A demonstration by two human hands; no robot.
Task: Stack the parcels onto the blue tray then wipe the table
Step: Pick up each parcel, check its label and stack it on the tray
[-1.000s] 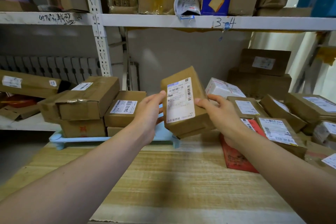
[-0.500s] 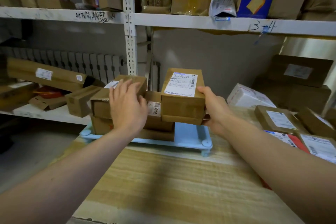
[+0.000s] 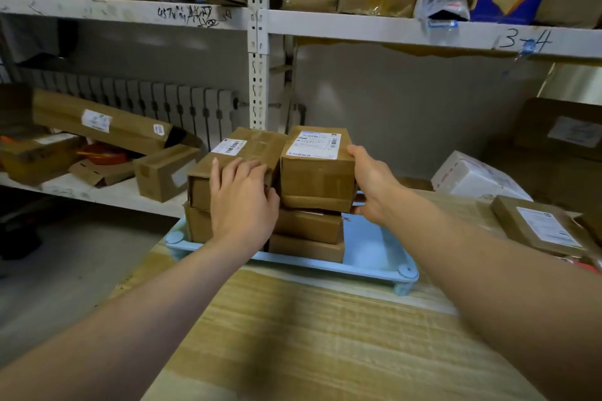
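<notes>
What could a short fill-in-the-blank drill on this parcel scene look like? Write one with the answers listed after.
1. The stacked parcels sit on a tray coloured ____.
2. The right hand holds the top parcel of the ____ stack.
3. The left hand rests on a parcel whose top bears a white ____.
4. The shelf edge above carries the handwritten marking ____.

Answers: blue; right; label; 3-4

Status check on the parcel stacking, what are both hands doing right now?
Left hand flat on left top parcel. Right hand gripping right top parcel, set on blue tray stack. More parcels wait at right.
</notes>
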